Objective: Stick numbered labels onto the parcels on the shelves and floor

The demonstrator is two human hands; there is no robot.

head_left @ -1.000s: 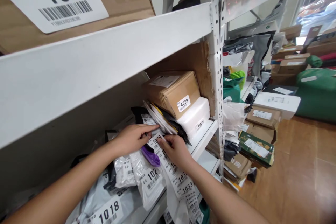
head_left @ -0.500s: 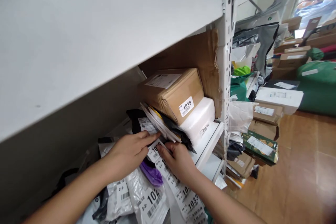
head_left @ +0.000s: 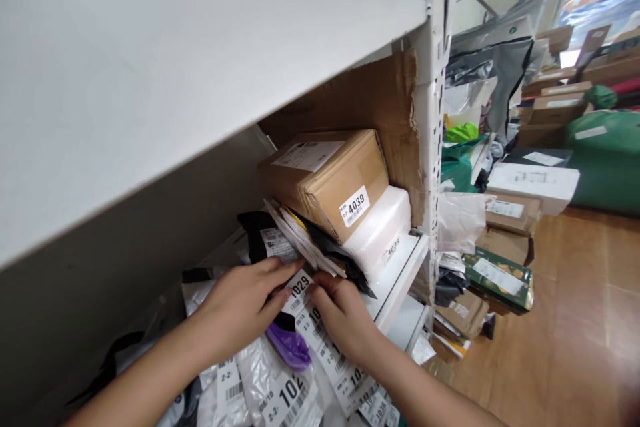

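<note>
1029 label (head_left: 300, 285): we see a white paper sticker with bold black digits and a barcode. It sits on a flat mailer that is mostly hidden under the hands.
Where: mid-shelf, toward the front edge of the lower shelf board (head_left: 400, 277), in a leaning row of flat parcels.
Left hand (head_left: 240, 307): the fingers are stretched out flat on the parcels, with the index tip at the label's upper left. It grips nothing.
Right hand (head_left: 345, 317): just right of the label, with the fingers bent down onto it. We cannot tell whether they pinch it.
Hands: close together, with the label between them.
Plastic mailers (head_left: 280, 393): glossy, crinkled and grey-white, each with a numbered sticker, below the left hand.
Purple bag (head_left: 293, 347): soft and shiny, tucked between the wrists.
Cardboard box (head_left: 330, 173): brown, taped, tilted and tagged 4039. It rests on the leaning parcels.
Foam-wrapped parcel (head_left: 380, 223): white and rounded, under the box at the shelf's right end.
Steel upright (head_left: 434, 113): white, perforated, with chipped paint.
Wooden floor (head_left: 575, 320): to the right, with cartons piled against the rack.
</note>
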